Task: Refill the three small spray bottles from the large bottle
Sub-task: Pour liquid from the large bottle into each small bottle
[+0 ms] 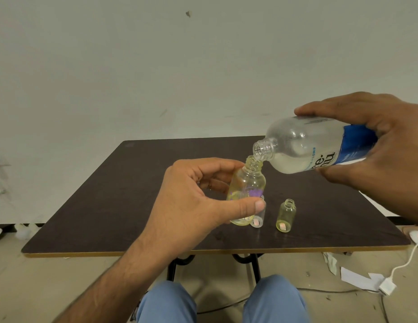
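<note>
While the right hand tips the large bottle neck-down toward the left, its grip is curled round the blue-labelled body — fingers over the top, thumb underneath. The bottle is uncapped, with clear liquid pooled along its lower side, and its open mouth sits just above and against the rim of a small yellowish bottle. That small bottle is held tilted above the tabletop by the left hand, whose grip pinches it between the thumb low on the near side and the curled fingers behind. It is open at the neck, with a purple mark on its side.

Two more small bottles stand upright on the dark tabletop, both uncapped. One clear bottle is partly hidden behind the left thumb and the held bottle, just beside it. The other, a yellowish bottle, stands a little to the right, apart from the first.

Below the tabletop edge are the person's knees in light blue trousers. On the floor at right lie a white cable and scraps of white paper.
</note>
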